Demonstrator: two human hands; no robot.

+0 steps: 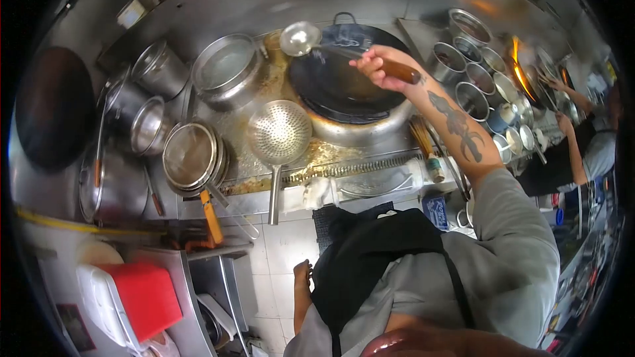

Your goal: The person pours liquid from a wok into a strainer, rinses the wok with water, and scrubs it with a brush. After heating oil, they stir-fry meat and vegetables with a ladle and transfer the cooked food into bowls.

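My right hand (387,69) is closed around the brown handle of a ladle (299,38), holding it over the stove. The ladle's shiny metal bowl points left, just past the rim of a large black wok (321,82). The wok sits on a round burner ring, and its inside looks dark. My left hand (302,272) hangs low by my side, away from the stove, with its fingers curled and nothing visible in them. Between my body and the wok, a perforated strainer (280,133) rests on the stovetop, its handle jutting over the front edge.
A metal pot (227,69) stands left of the wok, near stacked sieves (190,157) and several more pots. A bamboo brush (423,145) lies at the right. Beyond are seasoning containers (471,100), a flame (522,73) and another person (569,152) at work. A red box (142,301) sits lower left.
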